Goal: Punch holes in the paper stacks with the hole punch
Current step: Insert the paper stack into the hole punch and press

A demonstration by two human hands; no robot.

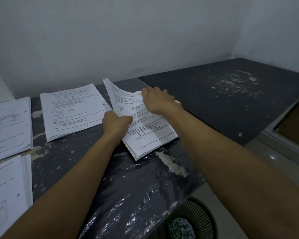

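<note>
A stack of printed white paper (150, 135) lies at the middle of the dark table. My left hand (115, 122) grips its left edge and lifts the upper sheets, which curl up toward the wall. My right hand (158, 100) is closed on the stack's far right corner. A second paper stack (72, 112) with small punched holes along its right edge lies flat just left of it. Two more stacks (9, 128) (7, 195) lie at the far left. No hole punch is in view.
The table (223, 100) is dark with pale scuff marks and ends at the right, with black plastic sheeting (136, 195) over its near part. A green mesh bin (192, 221) holding white paper dots stands on the floor below. A white wall runs behind.
</note>
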